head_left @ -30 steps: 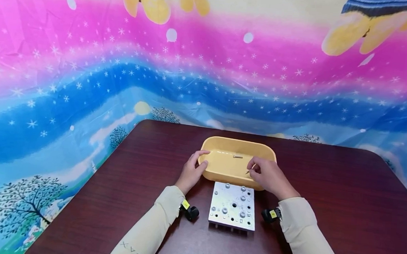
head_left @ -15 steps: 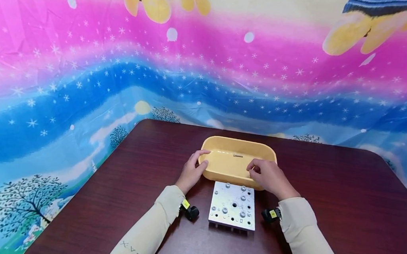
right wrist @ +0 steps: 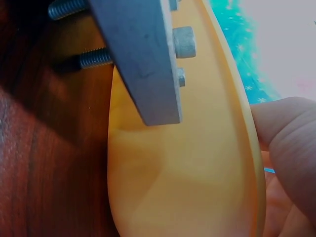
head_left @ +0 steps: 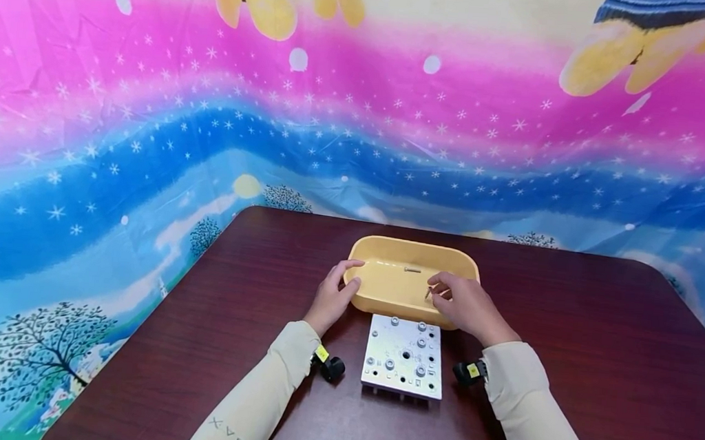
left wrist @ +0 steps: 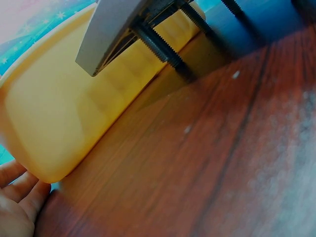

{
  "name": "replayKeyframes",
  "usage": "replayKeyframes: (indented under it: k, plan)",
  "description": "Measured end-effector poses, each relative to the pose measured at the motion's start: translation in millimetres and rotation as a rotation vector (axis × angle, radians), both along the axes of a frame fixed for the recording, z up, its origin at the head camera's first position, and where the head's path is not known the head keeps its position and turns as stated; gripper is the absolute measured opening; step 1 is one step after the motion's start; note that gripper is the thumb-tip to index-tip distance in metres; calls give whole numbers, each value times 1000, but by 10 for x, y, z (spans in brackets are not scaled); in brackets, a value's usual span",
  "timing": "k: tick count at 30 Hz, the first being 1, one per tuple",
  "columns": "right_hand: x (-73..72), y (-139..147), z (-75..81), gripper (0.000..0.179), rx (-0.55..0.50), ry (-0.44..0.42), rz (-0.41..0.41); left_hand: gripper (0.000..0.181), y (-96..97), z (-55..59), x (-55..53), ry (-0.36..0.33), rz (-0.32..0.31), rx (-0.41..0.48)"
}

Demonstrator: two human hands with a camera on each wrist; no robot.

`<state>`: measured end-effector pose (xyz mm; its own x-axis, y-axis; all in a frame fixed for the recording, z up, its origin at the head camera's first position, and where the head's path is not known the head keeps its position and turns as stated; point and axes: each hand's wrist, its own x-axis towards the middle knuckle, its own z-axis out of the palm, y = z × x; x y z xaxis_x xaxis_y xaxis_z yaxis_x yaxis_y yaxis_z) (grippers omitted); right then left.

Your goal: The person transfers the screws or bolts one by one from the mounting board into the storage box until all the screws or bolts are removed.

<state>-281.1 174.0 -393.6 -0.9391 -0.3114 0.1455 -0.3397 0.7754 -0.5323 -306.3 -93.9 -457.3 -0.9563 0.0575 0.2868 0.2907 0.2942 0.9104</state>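
My left hand holds the left end of a yellow plastic tray, its thumb and fingers at the rim. In the left wrist view, fingers lie against the tray's outer corner. Over the tray's right part, my right hand pinches a small screw between thumb and fingertips. Another screw lies on the tray floor. In front of the tray is a silver metal plate with several socket-head screws in it. Their threaded shanks stick out below, holding the plate above the table.
Several holes in the plate, such as a dark hole in its middle, have no screw. The dark red wooden table extends to both sides. A printed cloth hangs behind it. Each wrist carries a small black camera.
The screw in my right fingertips first slants, is then hidden behind the fingers, and now shows again, more upright. My left hand, the tray and the plate stay in place.
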Motion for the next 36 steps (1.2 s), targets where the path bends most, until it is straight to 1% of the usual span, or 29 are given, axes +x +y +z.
replayKeyframes:
  k: [4,11,15,18,19,25,26,29,36]
  plan:
    - [2,6,-4,32,-7,-13,-2,32,2,-3,-2,-2,0,-5]
    - [8,-1,5,30,-4,-6,0,33,5,-3,-2,10,2,1]
    - [11,-6,15,30,-8,-1,5,33,10,-10,-5,27,-4,20]
    - [10,-6,19,29,-9,3,8,34,13,-11,-11,26,-12,37]
    - [9,-6,20,29,-13,2,8,34,21,36,24,25,-12,37]
    - [-8,23,38,31,-62,6,16,33,20,50,40,26,2,5]
    - [-8,26,45,31,-69,11,17,33,12,7,9,24,5,1]
    - [6,17,74,34,-82,20,21,33,10,4,11,20,7,-4]
    - [101,-80,209,40,-93,29,76,33,4,-7,1,17,7,-10]
